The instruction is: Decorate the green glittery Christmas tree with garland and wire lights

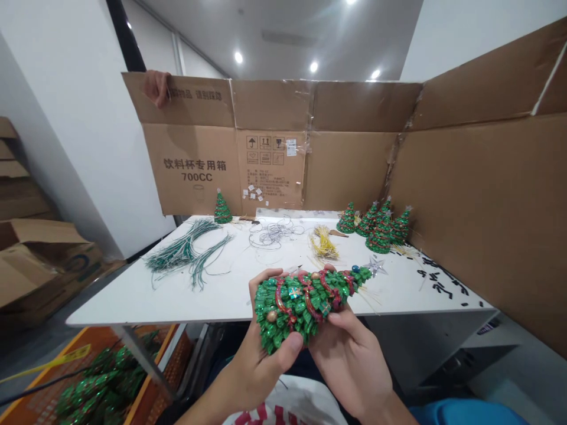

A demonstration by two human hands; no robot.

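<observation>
Between the hands (349,360), Christmas tree ornament (305,304), underside hidden

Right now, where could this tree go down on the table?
White tabletop shows at the front left, below the green wires, and between those and the yellow wire bunch. It is crowded at right, around the small green trees by the cardboard wall.

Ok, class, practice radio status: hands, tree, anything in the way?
Left hand, right hand gripping glittery green Christmas tree ornament sideways. Silver star lying on white table beyond its tip.
</observation>
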